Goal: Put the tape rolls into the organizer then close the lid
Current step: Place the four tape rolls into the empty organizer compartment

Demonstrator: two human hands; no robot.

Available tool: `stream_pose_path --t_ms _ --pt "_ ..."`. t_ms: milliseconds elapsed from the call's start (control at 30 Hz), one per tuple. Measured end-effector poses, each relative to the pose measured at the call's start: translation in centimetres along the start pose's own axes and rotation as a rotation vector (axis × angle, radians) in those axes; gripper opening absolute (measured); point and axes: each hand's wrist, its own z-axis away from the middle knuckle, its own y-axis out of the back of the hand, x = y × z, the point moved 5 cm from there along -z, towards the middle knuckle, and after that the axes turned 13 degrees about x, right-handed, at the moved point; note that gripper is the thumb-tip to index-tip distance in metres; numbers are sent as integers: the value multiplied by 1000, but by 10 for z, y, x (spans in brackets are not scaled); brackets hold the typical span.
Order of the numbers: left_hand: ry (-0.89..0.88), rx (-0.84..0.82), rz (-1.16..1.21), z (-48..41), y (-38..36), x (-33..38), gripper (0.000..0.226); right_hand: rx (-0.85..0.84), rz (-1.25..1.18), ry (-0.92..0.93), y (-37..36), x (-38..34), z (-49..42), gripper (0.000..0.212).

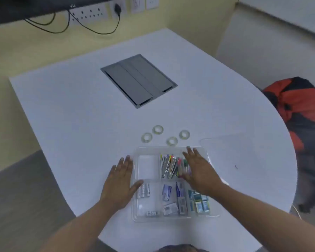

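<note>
Black monitor bezel (25, 6), upper left: small pale mark near its lower edge, perhaps "VU", too blurred to be sure.
Small packets in the clear plastic organizer (171, 214): printing present, unreadable.
White batteries (143, 190): markings illegible.

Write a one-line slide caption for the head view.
Open hands over organizer; four tape rolls wait beyond.
</note>
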Motion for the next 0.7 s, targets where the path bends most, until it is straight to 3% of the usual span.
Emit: stream_pose_path --t_ms 167,333,500,700 --pt "-9 -39 67 18 -17 8 83 -199 149 105 -46 -10 33 73" --pt "-9 -43 104 14 -16 0 81 -207 173 40 -55 -9 41 75" --pt "103 -12 195 8 -14 -21 84 -205 187 5 -53 -15 45 78" --pt "104 -95 163 -19 -26 -46 66 -248 198 15 -47 -21 41 78"
